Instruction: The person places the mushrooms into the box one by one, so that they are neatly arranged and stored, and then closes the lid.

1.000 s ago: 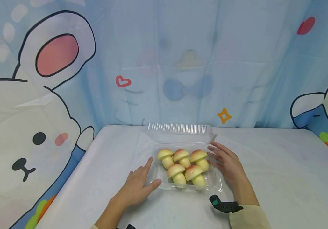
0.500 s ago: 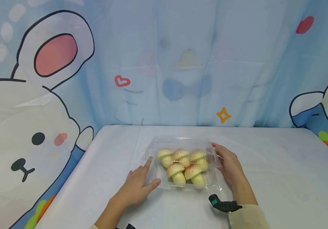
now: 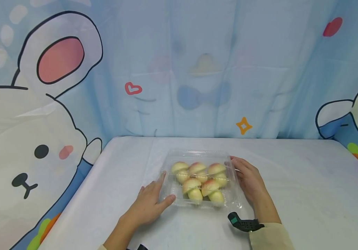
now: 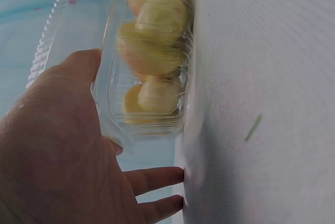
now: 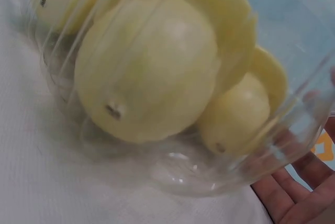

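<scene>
A clear plastic clamshell box (image 3: 170, 192) stands on the white table with several yellow, red-blushed mushroom-shaped pieces (image 3: 194, 187) inside. Its ridged lid (image 3: 182, 156) leans over them, tilted up from the far edge. My left hand (image 3: 149, 203) lies at the box's left side, fingers spread, a fingertip at the rim. In the left wrist view, the left hand (image 4: 63, 130) reaches along the plastic, two fingertips down at the cloth. My right hand (image 3: 252, 180) is at the right side, fingers behind the lid's edge. Through the plastic, its fingers (image 5: 309, 174) show in the right wrist view.
A white cloth covers the table (image 3: 310, 187). Behind it hangs a blue curtain (image 3: 260, 69) printed with cartoon animals. Dark wristbands (image 3: 246, 224) sit at both wrists, below the sleeves' ends.
The lid has swung from lying back at the far side to tilting over the pieces. My right hand has moved slightly with it, fingers now closer together. My left hand has stayed put.
</scene>
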Action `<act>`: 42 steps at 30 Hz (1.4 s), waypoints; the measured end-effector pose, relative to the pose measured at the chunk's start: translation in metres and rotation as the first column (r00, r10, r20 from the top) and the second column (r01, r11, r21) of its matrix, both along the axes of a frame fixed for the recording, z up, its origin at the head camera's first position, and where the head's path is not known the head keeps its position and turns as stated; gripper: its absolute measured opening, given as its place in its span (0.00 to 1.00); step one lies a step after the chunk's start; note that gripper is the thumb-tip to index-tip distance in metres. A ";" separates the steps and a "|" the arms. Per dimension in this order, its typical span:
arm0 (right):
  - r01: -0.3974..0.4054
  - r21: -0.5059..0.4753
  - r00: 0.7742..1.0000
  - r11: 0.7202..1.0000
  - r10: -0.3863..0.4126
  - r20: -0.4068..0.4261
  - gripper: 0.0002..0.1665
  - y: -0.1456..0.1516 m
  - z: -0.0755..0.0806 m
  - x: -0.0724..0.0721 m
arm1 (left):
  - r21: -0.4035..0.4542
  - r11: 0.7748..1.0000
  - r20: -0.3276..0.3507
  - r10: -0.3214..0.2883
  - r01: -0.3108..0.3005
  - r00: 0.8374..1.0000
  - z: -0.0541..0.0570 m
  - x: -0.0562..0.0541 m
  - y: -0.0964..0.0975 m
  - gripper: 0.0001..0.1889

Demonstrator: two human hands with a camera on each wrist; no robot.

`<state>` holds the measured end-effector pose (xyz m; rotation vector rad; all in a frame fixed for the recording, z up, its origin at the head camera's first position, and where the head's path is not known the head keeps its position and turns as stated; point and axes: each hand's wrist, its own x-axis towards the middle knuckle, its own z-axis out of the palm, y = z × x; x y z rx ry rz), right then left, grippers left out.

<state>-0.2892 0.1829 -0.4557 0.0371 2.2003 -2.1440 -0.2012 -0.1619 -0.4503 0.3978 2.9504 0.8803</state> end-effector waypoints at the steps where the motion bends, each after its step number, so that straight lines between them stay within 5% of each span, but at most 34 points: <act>1: 0.000 0.003 1.000 1.000 0.000 -0.001 0.38 0.000 0.000 0.000 | -0.001 1.000 0.000 0.000 0.000 1.000 0.000 0.000 0.000 0.44; 9: -0.017 -0.084 1.000 0.996 0.016 -0.022 0.33 0.003 -0.002 0.001 | 0.014 1.000 -0.038 -0.016 0.017 0.999 0.001 -0.002 0.000 0.44; 22: -0.009 -0.037 0.999 0.999 0.011 0.052 0.33 0.000 0.001 -0.001 | 0.072 0.997 0.038 -0.013 0.010 0.999 0.004 -0.005 -0.002 0.54; 30: -0.014 -0.016 0.997 1.000 0.015 0.072 0.32 -0.001 0.001 -0.001 | 0.194 0.981 0.074 -0.032 0.017 0.997 0.004 -0.003 -0.004 0.38; 42: 0.015 0.110 0.999 0.994 -0.020 0.041 0.32 -0.001 0.005 0.005 | 0.279 0.960 0.094 -0.032 0.004 0.995 0.003 -0.001 -0.001 0.39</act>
